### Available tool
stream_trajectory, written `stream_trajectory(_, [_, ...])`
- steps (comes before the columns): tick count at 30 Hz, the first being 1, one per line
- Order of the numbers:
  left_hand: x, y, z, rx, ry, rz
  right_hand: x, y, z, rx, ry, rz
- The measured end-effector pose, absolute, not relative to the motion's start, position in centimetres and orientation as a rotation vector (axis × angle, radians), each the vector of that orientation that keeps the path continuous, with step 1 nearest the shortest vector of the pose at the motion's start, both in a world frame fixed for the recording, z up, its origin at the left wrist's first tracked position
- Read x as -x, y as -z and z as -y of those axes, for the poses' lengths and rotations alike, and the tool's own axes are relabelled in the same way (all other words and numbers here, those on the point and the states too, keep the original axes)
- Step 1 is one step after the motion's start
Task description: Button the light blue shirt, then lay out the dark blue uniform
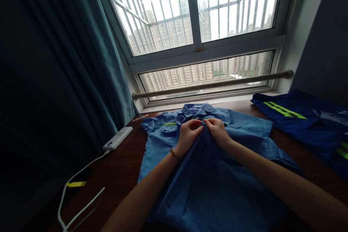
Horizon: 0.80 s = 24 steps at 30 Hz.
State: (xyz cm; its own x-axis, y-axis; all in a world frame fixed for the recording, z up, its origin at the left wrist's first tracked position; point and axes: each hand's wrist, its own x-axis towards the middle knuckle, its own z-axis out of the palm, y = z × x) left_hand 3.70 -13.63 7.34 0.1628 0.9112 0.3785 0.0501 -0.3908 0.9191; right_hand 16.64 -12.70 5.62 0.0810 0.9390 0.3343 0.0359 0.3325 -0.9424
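Blue shirt flat on table; left hand, right hand both pinching its front placket below collar.

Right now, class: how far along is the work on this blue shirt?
Done: the blue shirt lies spread on the table, collar toward the window. In hand: the left hand and right hand pinch its front near the collar. Left: the lower front still looks loose and rumpled.

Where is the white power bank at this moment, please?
In the head view, the white power bank lies on the wooden table at the person's left, between the teal curtain and the blue shirt.
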Motion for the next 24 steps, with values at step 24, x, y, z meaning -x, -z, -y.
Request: stream_trajectory(24, [-1.9,-7.9,12.3,-1.672,-1.063,-0.765,-18.5,-6.2,10.5,0.954,-0.883,1.048])
